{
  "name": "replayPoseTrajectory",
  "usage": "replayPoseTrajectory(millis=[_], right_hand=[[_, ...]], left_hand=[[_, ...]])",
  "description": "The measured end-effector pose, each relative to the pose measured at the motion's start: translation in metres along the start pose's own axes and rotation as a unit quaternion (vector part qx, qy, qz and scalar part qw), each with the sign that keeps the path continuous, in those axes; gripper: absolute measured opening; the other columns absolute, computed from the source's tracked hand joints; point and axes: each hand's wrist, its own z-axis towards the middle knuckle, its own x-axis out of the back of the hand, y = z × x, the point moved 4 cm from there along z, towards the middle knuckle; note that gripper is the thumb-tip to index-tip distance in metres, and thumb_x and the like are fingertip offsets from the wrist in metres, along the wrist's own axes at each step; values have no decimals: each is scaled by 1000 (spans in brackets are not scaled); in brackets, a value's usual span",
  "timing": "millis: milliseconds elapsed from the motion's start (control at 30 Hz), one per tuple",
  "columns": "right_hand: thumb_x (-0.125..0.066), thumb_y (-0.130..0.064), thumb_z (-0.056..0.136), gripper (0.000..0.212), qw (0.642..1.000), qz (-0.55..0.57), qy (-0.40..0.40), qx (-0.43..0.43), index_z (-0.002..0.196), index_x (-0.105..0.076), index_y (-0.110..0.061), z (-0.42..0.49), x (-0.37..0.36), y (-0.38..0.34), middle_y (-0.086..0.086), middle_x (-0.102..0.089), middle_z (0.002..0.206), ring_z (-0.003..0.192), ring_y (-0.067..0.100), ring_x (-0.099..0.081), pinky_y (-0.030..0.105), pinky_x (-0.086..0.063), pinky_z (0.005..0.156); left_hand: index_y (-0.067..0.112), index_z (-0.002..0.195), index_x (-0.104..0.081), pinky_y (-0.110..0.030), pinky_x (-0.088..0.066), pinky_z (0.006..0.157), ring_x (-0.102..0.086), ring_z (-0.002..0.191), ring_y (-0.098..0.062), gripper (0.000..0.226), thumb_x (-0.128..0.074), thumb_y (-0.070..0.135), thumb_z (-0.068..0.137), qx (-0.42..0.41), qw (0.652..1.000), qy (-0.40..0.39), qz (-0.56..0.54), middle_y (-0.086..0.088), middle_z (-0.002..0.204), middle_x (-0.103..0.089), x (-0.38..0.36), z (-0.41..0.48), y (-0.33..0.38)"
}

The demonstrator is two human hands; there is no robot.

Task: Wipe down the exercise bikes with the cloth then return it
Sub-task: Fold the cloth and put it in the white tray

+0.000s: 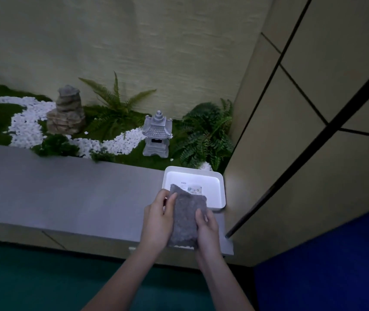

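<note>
A folded grey cloth (184,215) is held between both hands above the grey ledge (66,194), its far end reaching over the near edge of a white tray (220,187). My left hand (157,221) grips the cloth's left edge, thumb on top. My right hand (208,230) grips its right side with fingers curled over it. The tray sits at the ledge's right end and holds a small printed label or packet. No exercise bike is in view.
Behind the ledge lies a decorative garden bed with white pebbles (26,122), a stacked rock (66,111), a small stone lantern (157,133) and ferns (203,135). A panelled wall (302,108) rises close on the right. A blue surface (336,265) is at lower right, green floor below.
</note>
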Motion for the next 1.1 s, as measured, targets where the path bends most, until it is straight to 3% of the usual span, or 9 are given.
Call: replayPoseTrajectory(millis=[133, 233, 333, 400, 533, 633, 700, 933, 1100], right_hand=[[-45, -17, 101, 18, 993, -98, 30, 62, 118, -53, -16, 57, 2, -10, 7, -62, 115, 104, 22, -62, 23, -55, 64], [-44, -12, 101, 20, 979, -172, 32, 102, 118, -52, -19, 108, 5, -20, -1, -61, 113, 102, 8, -60, 18, -53, 70], [-43, -6, 99, 23, 958, -253, 28, 129, 114, -50, -23, 160, 7, -31, -13, -58, 104, 90, -14, -56, 3, -44, 67], [-44, -5, 98, 22, 943, -303, 34, 137, 112, -51, -20, 196, 10, -35, -11, -59, 99, 86, -11, -57, 1, -40, 63], [-47, -7, 97, 23, 919, -372, 47, 124, 117, -52, -17, 269, 24, -26, -1, -63, 100, 89, 17, -60, 22, -41, 69], [-46, -8, 96, 25, 903, -416, 44, 100, 118, -51, -18, 317, 36, -4, 7, -66, 103, 94, 27, -61, 33, -47, 76], [-45, -8, 96, 27, 894, -439, 38, 79, 121, -50, -17, 344, 45, 13, 9, -65, 108, 98, 29, -60, 35, -46, 79], [-43, -6, 96, 33, 865, -502, 23, 15, 126, -48, -19, 425, 79, 84, 6, -61, 116, 104, 27, -58, 30, -42, 76], [-44, -9, 98, 33, 870, -493, -4, -14, 128, -47, -22, 461, 86, 124, 6, -59, 119, 107, 24, -57, 43, -50, 91]], left_hand=[[22, 83, -50, -28, -44, 51, -59, 63, -12, 20, -45, 35, 98, 34, 999, 10, 0, -2, 68, -59, -25, 48, -22], [23, 93, -51, -15, -39, 49, -56, 67, -8, 13, -43, 32, 99, 48, 999, 1, 20, 3, 71, -59, -50, 89, -37], [24, 96, -50, -32, -48, 61, -61, 73, -18, 11, -43, 31, 99, 76, 997, -3, 25, -2, 76, -63, -79, 132, -52], [24, 100, -50, -40, -53, 71, -64, 81, -26, 11, -43, 33, 99, 102, 994, -22, 28, -5, 84, -67, -99, 162, -66], [27, 108, -48, -40, -55, 73, -64, 83, -26, 17, -55, 29, 94, 145, 983, -107, 27, 0, 87, -63, -142, 213, -107], [28, 122, -45, -30, -52, 60, -60, 72, -17, 42, -65, 17, 86, 168, 970, -176, 18, 4, 89, -58, -171, 238, -145], [31, 130, -40, -18, -47, 50, -57, 70, -10, 60, -68, 9, 82, 178, 958, -223, 13, 7, 92, -55, -189, 250, -170], [34, 138, -33, -13, -42, 41, -56, 72, -9, 81, -63, -10, 78, 186, 934, -305, 34, 8, 98, -48, -246, 291, -255], [35, 134, -37, -10, -44, 63, -55, 86, -5, 73, -72, 5, 78, 142, 945, -284, 76, 21, 102, -50, -266, 299, -307]])
